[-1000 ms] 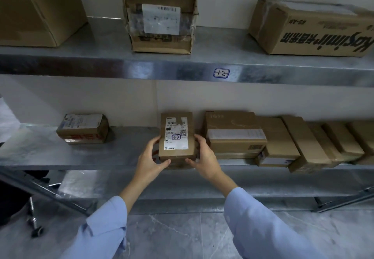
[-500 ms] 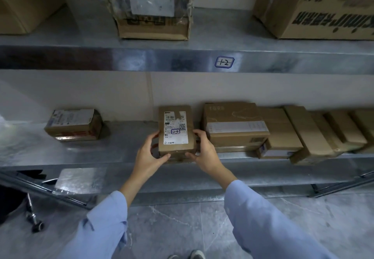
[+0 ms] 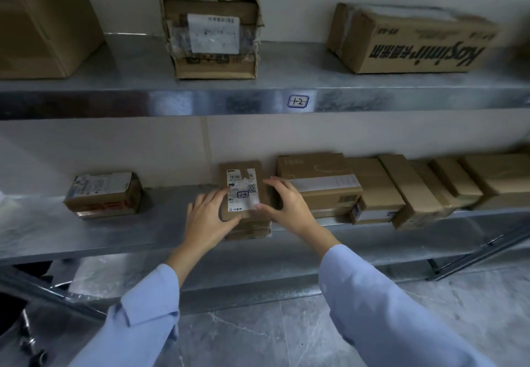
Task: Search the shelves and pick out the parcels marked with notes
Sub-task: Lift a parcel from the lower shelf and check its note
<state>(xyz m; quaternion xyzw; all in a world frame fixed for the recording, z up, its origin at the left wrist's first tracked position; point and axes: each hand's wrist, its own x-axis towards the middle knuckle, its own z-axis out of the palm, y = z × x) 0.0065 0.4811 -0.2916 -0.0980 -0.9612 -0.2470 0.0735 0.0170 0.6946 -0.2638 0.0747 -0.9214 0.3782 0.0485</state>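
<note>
So the person in the light blue sleeves (image 3: pixel 143 323) has both hands clamped on a small parcel (image 3: pixel 240 165) on the lower shelf (image 3: pixel 160 223). The left hand (image 3: pixel 208 219) grips its left edge with the thumb under the front. The right hand (image 3: pixel 291 204) is curled round the right side, thumb pressing the label's bottom corner. The parcel is tipped up with its white label facing out, and there's a handwritten note (image 3: pixel 243 194) on it, looks like "23" in a little box. It seems to sit on top of another flat parcel (image 3: pixel 249 230).

Just to its right is a packed row of brown boxes (image 3: pixel 387 188), and well off to the left one lone labelled parcel (image 3: pixel 103 194). The upper shelf (image 3: pixel 286 79) has a tag (image 3: pixel 298 101) on its edge, plus a taped-up box (image 3: pixel 212 31), a printed carton (image 3: pixel 413 42) and a plain carton (image 3: pixel 43 22).
</note>
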